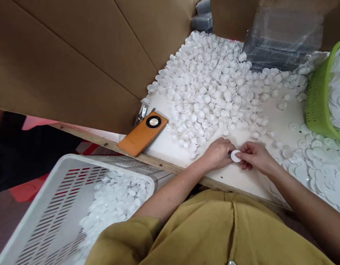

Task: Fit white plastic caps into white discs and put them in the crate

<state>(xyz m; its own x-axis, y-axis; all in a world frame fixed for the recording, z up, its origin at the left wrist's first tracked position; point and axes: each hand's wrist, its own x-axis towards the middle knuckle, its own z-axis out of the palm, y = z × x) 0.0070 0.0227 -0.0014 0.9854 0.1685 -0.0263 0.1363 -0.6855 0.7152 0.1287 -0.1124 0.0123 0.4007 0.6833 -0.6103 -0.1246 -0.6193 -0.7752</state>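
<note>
My right hand (252, 157) pinches a small round white plastic disc (235, 156), like a tiny saucer, between thumb and fingers. Right beside it, my left hand (220, 153) is closed with its fingers curled towards the disc; what it holds, if anything, is hidden. A little dark spot shows between the left fingers and the disc. Beyond both hands lies a big heap of tiny white cups (205, 88) with small handles. Many flat white discs (321, 169) are spread to the right of my right forearm.
An orange phone (142, 134) rests at the table edge, near some keys (141, 115). A white slatted crate (48, 206) with white pieces stands low at left. A green basket (319, 92) of white pieces is at right. Cardboard (76, 55) and plastic-wrapped packs (283, 40) bound the back.
</note>
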